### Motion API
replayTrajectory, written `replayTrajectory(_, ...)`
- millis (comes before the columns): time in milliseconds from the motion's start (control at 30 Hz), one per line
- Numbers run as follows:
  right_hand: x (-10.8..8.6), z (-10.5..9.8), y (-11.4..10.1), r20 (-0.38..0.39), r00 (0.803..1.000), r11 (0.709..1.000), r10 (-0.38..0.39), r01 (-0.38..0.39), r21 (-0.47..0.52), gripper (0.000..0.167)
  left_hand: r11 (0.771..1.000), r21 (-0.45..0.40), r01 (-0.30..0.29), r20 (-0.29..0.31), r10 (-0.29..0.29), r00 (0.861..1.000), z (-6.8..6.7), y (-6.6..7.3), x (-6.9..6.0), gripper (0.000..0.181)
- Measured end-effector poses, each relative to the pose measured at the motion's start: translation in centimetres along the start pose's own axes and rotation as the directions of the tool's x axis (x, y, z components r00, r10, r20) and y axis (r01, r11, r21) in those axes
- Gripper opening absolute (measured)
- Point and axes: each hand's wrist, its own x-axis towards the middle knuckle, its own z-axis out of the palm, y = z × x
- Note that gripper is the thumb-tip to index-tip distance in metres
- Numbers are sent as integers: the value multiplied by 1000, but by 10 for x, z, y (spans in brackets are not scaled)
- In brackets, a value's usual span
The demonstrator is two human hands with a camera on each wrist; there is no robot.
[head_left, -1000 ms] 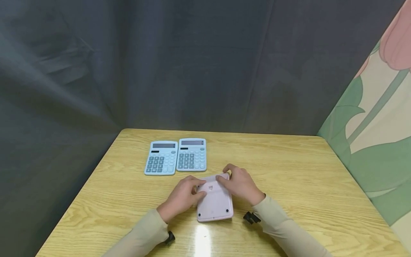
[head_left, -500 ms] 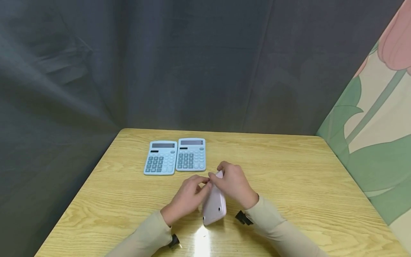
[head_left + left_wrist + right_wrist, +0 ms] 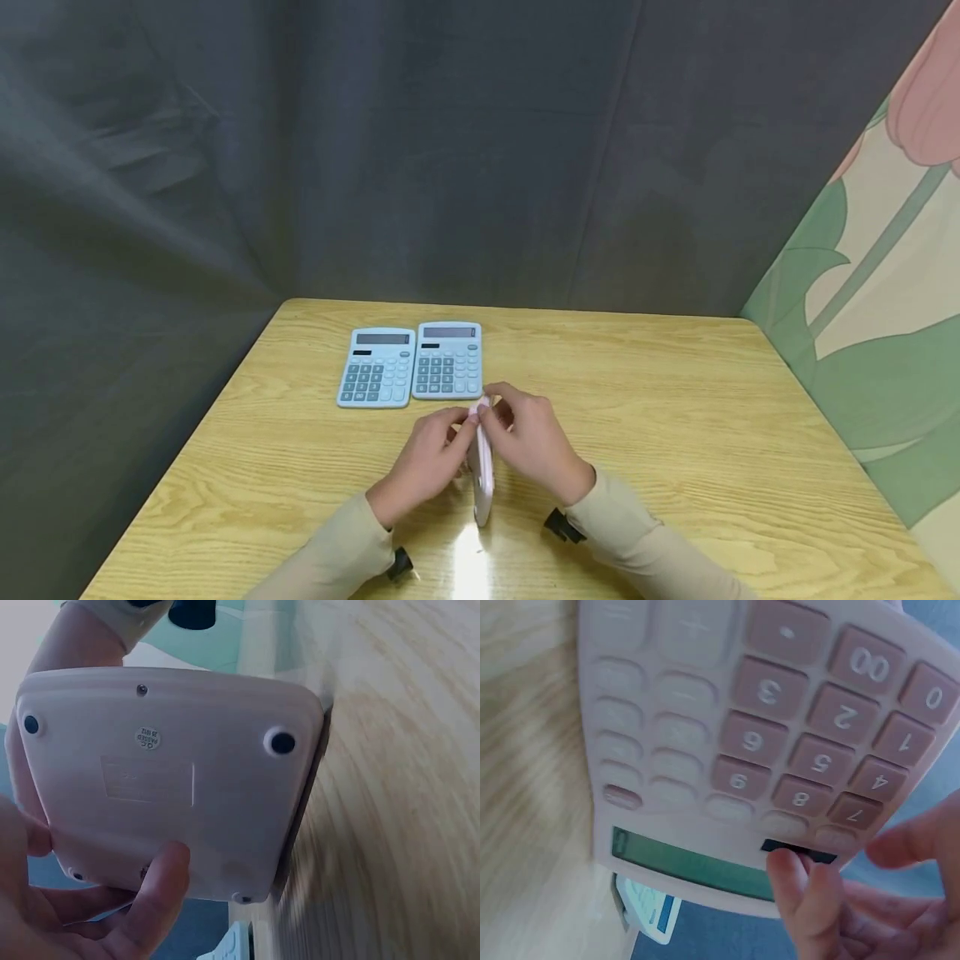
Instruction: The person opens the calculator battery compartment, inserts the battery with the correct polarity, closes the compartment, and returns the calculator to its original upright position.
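Note:
A pink calculator [image 3: 484, 487] stands on its long side edge on the table, between both hands, and looks narrow in the head view. Its back [image 3: 225, 750], with dark round feet and a small round sticker, faces the left hand [image 3: 425, 457]. That hand holds the calculator's far end, one finger lying against the back. The keys [image 3: 821, 761] and display [image 3: 694, 864] face the right hand [image 3: 536, 440], which pinches the same end, its fingertips by the dark solar strip. Beyond the hands, two light-blue calculators lie face up, the left one [image 3: 377, 368] beside the right one [image 3: 447, 360].
The wooden table [image 3: 660, 400] ends at a dark cloth [image 3: 465, 167] behind. A curtain with a tulip pattern [image 3: 885, 333] hangs at the right. Black wrist devices, such as the right one [image 3: 564, 527], sit under the sleeves close to the tabletop.
The pink calculator has turned from showing its back to standing on its side edge. Both hands have turned with it, the right one shifting leftward. The blue calculators have stayed put.

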Motion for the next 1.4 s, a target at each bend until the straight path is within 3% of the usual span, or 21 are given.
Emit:
replayTrajectory(200, -4, 4, 0, 68, 997, 999, -36, 34, 33, 40, 1000, -6, 24, -45, -24, 999, -5, -1, 2, 38)
replayTrajectory(400, -8, 10, 2, 184, 981, 997, -59, 50, 54, 44, 993, 17, 113, -67, -112, 991, -5, -8, 3, 25)
replayTrajectory(533, -9, 10, 9, 138, 990, 997, -38, 46, -55, 38, 989, 24, 148, -57, -146, 988, -3, -17, 5, 22)
replayTrajectory(700, -7, 6, 26, 37, 999, 975, 21, -12, -222, 30, 985, 76, 154, -53, -151, 987, -2, -28, 8, 23)
replayTrajectory(800, -4, 3, 40, 62, 995, 969, 74, -57, -241, 24, 981, 103, 167, -52, -163, 985, -3, -30, 8, 25)
replayTrajectory(900, 0, -4, 53, 155, 976, 976, 153, -125, -176, 20, 978, 90, 190, -35, -187, 982, -3, -31, 8, 24)
replayTrajectory(1033, 6, -18, 69, 318, 919, 972, 232, -231, -41, 23, 978, 49, 201, -10, -201, 980, -3, -35, 8, 22)
replayTrajectory(1133, 8, -23, 78, 395, 883, 960, 254, -280, 7, 19, 976, -8, 219, 29, -219, 975, -1, -40, 9, 23)
replayTrajectory(1300, 10, -24, 85, 412, 872, 957, 266, -289, -7, 10, 955, -158, 249, 113, -233, 966, 5, -45, 9, 23)
replayTrajectory(1400, 12, -25, 90, 407, 871, 953, 274, -303, 7, 10, 942, -221, 254, 121, -232, 965, 6, -46, 8, 21)
